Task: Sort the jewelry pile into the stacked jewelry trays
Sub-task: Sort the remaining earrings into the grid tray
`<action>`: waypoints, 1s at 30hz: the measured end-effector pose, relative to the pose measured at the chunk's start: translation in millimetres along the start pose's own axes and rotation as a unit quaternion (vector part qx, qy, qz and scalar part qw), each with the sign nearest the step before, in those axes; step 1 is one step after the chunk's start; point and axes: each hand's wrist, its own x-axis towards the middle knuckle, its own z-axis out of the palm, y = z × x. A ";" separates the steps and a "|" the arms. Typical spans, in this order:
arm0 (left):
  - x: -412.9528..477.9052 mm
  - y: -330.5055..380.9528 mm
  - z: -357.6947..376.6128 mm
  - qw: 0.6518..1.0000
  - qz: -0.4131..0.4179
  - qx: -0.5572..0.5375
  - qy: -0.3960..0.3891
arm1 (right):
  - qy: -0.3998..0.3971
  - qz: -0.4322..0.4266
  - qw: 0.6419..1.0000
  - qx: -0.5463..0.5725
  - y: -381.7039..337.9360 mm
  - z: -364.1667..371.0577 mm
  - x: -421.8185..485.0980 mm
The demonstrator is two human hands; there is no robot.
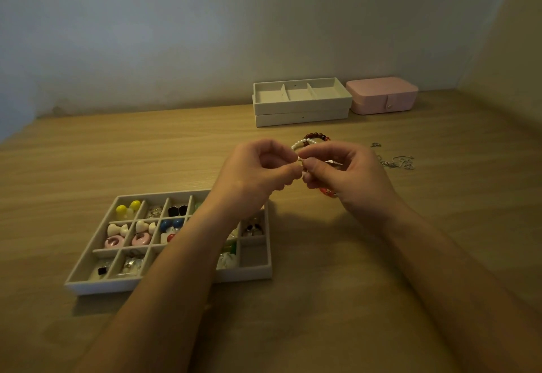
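Both hands meet above the middle of the wooden table. My left hand [261,167] and my right hand [349,173] pinch a small silver piece [300,160] between their fingertips, next to a white pearl bracelet [297,145]. A dark red bead bracelet [316,136] lies just behind, and orange-red beads [328,192] show under my right hand. A white divided tray [255,273] at the front left holds several earrings and charms in its compartments. Two stacked white trays [302,108] stand at the back; the top one is bare.
A shut pink jewelry box [382,95] sits right of the stacked trays by the wall. Thin silver chains [397,163] lie on the table to the right of my right hand. My left forearm crosses over the front tray.
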 end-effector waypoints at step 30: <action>-5.7 4.6 -2.1 0.993 -0.010 -0.114 -0.022 | -0.021 0.048 0.993 0.105 -4.7 -4.1 -0.9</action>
